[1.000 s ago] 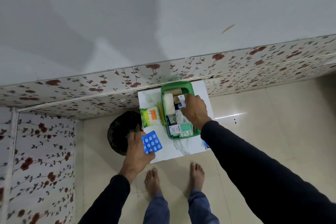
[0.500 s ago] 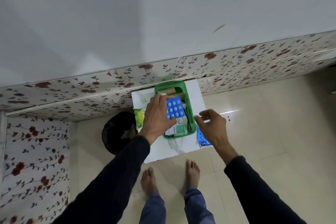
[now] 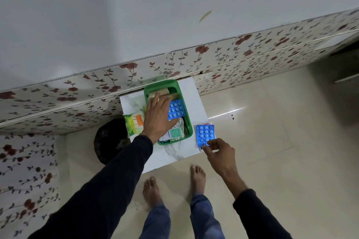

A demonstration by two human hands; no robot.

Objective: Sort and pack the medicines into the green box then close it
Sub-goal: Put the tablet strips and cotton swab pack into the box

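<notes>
Box [image 3: 187, 122] mostly packed, I judge: my left hand [image 3: 158, 120] lays one blue blister [image 3: 176, 110] inside, right hand [image 3: 219, 153] pinches another [image 3: 205, 134]; cotton-bud packet [image 3: 134, 123] and lid remain.

Pale glossy floor tiles [image 3: 272, 132] beneath a plain grey wall [image 3: 136, 15], floral panelling [image 3: 233, 50] along its base, white marble-patterned counter [image 3: 171, 159] against that panelling.

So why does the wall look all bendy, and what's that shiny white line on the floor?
Head view: the wide-angle lens curves the flowered wall panel toward the edges; the white line is glare from a light bouncing off the glossy floor tiles; the green box in the middle stays fairly sharp.
</notes>
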